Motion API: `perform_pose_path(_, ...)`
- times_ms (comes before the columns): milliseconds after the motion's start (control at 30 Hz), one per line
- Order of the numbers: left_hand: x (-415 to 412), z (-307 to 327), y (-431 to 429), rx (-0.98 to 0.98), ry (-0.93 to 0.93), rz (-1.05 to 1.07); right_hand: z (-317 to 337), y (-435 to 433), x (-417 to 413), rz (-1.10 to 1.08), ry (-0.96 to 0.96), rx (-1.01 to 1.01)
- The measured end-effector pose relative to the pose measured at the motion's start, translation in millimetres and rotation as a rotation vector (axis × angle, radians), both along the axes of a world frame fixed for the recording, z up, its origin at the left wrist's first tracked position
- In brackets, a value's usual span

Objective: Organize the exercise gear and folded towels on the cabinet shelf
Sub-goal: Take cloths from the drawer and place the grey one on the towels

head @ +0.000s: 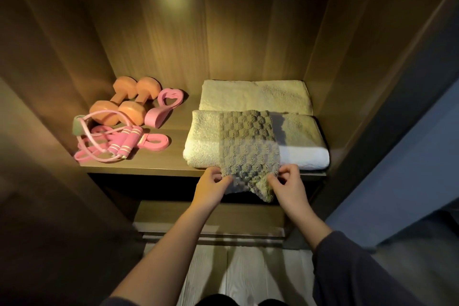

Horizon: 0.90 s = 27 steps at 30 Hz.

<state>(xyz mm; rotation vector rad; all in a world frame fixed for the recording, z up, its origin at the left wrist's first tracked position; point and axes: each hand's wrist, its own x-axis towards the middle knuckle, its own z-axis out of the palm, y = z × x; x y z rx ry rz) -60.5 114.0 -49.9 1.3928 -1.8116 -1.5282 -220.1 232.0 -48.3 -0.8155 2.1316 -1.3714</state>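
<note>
While the checkered grey towel (248, 141) lies across the near folded towel (206, 139) on the right half of the shelf (173, 149), its near edge hangs past the shelf lip, where the left hand (211, 187) and right hand (289, 187) each pinch a corner with curled fingers. A far folded towel (238, 95) sits just behind. Bare shelf separates the towels from the dumbbells (124, 107) and pink jump rope (119, 148) at left.

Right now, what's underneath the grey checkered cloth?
The grey checkered cloth lies over the front folded towel, hiding its middle. The left hand and right hand pinch its near edge, which hangs past the shelf. Anything between cloth and towel is covered.
</note>
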Motion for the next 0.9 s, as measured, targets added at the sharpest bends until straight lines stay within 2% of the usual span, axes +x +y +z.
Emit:
perform_pose_path(100, -0.1, 3.6, -0.9, -0.01, 0.029, -0.049, 0.4, 0.1, -6.6, -0.006, -0.165, -0.071)
perform_pose_path(233, 4.8, 5.4, 4.8, 0.219, 0.201, -0.081, -2.6, 8.1, -14.4, 0.099, -0.215, 0.01)
perform_pose_path(333, 9.1, 4.4, 13.3, 0.322, 0.234, -0.083, -6.5, 9.5, -15.2, 0.135, -0.322, 0.045)
perform_pose_path(433, 14.1, 7.4, 19.9, 0.247, 0.206, -0.043, -2.5, 12.3, -9.4, 0.13, -0.346, 0.031)
perform_pose_path(533, 23.4, 13.2, 28.3, 0.163, 0.296, 0.023, 9.7, 23.4, 0.4, 0.126, -0.338, -0.098)
perform_pose_path(667, 38.8, 21.1, 41.9, -0.016, 0.391, -0.095, 24.5, 46.8, 10.2, 0.182, -0.274, -0.22)
perform_pose_path(800, 50.1, 32.7, 45.0, -0.2, 0.355, -0.158, 41.0, 65.0, 11.7, 0.275, -0.181, -0.198)
perform_pose_path(900, 60.3, 41.8, 43.3, -0.178, 0.289, -0.229, 54.1, 73.3, 8.4, 0.414, -0.131, -0.139)
